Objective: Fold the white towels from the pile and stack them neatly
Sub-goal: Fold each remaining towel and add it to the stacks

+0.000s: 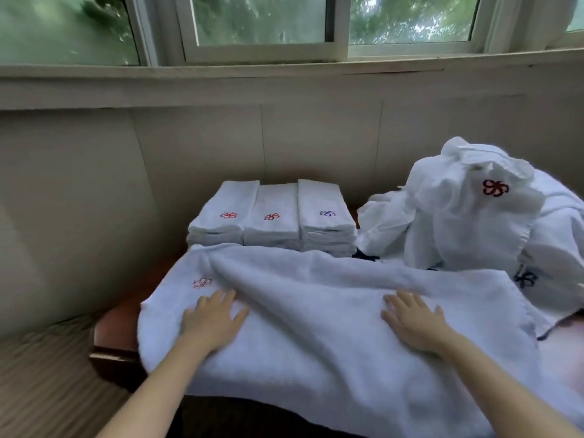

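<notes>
A white towel (316,311) is being pressed flat on a dark wooden table (110,336) by the left hand (211,320) and right hand (414,324), fingers straight, nothing gripped. Folded stacks (271,222) and the unfolded pile (467,210) are being backed by a panelled wall (189,147) under windows (259,23).

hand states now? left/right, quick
Left hand: open, fingers flat, pressing on the spread white terry towel.
Right hand: open, fingers flat on the same towel, holding nothing.
</notes>
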Tool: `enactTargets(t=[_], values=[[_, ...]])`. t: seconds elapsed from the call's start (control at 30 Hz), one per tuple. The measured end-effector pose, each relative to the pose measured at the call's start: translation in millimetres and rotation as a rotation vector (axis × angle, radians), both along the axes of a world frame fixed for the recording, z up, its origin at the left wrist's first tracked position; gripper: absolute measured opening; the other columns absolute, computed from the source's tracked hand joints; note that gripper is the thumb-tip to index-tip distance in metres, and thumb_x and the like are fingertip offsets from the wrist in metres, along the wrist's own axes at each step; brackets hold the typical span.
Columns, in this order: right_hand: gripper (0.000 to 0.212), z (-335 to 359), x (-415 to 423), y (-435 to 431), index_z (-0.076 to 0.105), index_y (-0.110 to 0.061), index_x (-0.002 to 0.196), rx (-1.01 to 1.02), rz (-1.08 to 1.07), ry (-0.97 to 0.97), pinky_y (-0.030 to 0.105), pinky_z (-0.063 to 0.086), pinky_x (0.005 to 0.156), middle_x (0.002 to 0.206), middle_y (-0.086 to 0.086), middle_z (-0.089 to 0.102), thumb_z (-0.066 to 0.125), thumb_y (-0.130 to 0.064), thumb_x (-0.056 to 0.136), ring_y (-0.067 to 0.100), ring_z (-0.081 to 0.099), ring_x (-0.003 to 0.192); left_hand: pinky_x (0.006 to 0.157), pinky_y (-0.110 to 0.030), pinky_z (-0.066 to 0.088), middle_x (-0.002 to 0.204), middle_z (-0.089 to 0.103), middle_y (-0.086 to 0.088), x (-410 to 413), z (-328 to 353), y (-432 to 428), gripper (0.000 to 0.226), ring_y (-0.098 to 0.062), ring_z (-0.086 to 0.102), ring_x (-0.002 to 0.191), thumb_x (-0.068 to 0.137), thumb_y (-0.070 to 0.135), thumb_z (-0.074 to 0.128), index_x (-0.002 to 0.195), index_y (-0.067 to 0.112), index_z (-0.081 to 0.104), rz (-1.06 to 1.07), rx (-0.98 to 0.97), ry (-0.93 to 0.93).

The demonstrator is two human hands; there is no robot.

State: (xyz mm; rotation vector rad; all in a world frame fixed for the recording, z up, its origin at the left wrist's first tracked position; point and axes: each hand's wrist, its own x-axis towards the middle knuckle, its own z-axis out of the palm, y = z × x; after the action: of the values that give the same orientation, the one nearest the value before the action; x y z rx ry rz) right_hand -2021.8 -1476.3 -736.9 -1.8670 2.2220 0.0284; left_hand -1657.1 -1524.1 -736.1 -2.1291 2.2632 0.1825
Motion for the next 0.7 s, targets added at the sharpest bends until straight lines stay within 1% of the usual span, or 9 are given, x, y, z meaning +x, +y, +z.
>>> enactTargets(t=[0.07,0.13,0.23,0.33,0.43,0.5,0.57,0.63,0.7], values=[[0.054,-11,-7,-7,0.017,-0.037,0.147,0.007,-0.034,-0.003,0.056,0.008,0.112,0.158,-0.01,0.005,0.019,-0.058,0.097,0.019,0.004,0.147,0.102,-0.052,0.031,0.156,0.018,0.002,4,2,-3,0.064,-0.033,0.022,0.138,0.092,0.068,0.02,0.149,0.041,0.011,0.06,0.027,-0.03],[0.056,-16,-13,-14,0.014,-0.041,0.147,0.007,-0.028,-0.012,0.058,0.003,0.112,0.159,-0.011,0.0,0.017,-0.061,0.096,0.019,-0.001,0.147,0.101,-0.048,0.035,0.156,0.017,-0.001,5,9,-7,0.061,-0.035,0.025,0.135,0.094,0.065,0.021,0.148,0.038,0.016,0.153,0.07,-0.077],[0.046,-15,-21,-23,0.031,-0.041,0.138,-0.083,-0.012,-0.014,0.054,0.014,0.111,0.153,-0.01,0.021,0.024,-0.058,0.096,0.018,0.014,0.143,0.096,-0.042,0.041,0.15,0.031,-0.007,10,25,-15,0.045,-0.031,0.035,0.133,0.101,0.04,0.029,0.144,0.028,0.03,0.218,0.133,-0.212],[0.029,-2,-22,-31,0.053,-0.033,0.099,-0.146,-0.003,-0.068,0.04,0.036,0.096,0.117,-0.002,0.048,0.028,-0.049,0.099,0.026,0.042,0.119,0.082,-0.034,0.042,0.137,0.049,-0.004,13,32,-22,0.036,-0.026,0.048,0.123,0.097,0.024,0.04,0.132,0.023,0.051,0.254,0.127,-0.342],[0.041,7,-14,-36,0.046,-0.028,0.066,-0.259,0.009,-0.07,0.036,0.042,0.084,0.091,0.0,0.05,0.029,-0.041,0.101,0.027,0.054,0.098,0.086,-0.036,0.048,0.132,0.048,-0.006,14,21,-33,0.034,-0.027,0.048,0.121,0.097,0.023,0.039,0.129,0.017,0.052,0.2,-0.014,-0.189],[0.031,2,-13,-42,0.043,-0.02,0.073,-0.345,-0.012,0.021,0.035,0.044,0.076,0.09,0.004,0.058,0.035,-0.032,0.1,0.028,0.056,0.09,0.087,-0.038,0.047,0.127,0.045,-0.007,16,13,-40,0.032,-0.028,0.048,0.117,0.1,0.026,0.036,0.128,0.014,0.047,0.133,-0.121,-0.05],[0.003,0,-16,-44,0.043,-0.016,0.092,-0.37,-0.073,0.047,0.036,0.045,0.073,0.095,0.008,0.061,0.043,-0.018,0.095,0.03,0.056,0.088,0.083,-0.037,0.047,0.127,0.046,-0.008,23,8,-50,0.032,-0.029,0.051,0.115,0.1,0.029,0.037,0.128,0.013,0.043,0.17,-0.212,0.029],[0.036,-1,-24,-49,0.044,-0.016,0.121,-0.359,-0.099,0.126,0.037,0.044,0.083,0.114,0.011,0.057,0.05,-0.011,0.086,0.032,0.051,0.1,0.078,-0.037,0.045,0.13,0.045,-0.011,32,6,-58,0.039,-0.033,0.053,0.113,0.098,0.03,0.043,0.133,0.013,0.036,0.246,-0.262,0.085],[0.068,1,-33,-53,0.031,-0.019,0.142,-0.327,-0.124,0.216,0.036,0.039,0.094,0.133,0.01,0.045,0.056,-0.014,0.079,0.033,0.043,0.113,0.076,-0.037,0.043,0.129,0.042,-0.015,40,4,-66,0.055,-0.038,0.053,0.111,0.095,0.032,0.05,0.142,0.017,0.028,0.309,-0.257,0.156]])
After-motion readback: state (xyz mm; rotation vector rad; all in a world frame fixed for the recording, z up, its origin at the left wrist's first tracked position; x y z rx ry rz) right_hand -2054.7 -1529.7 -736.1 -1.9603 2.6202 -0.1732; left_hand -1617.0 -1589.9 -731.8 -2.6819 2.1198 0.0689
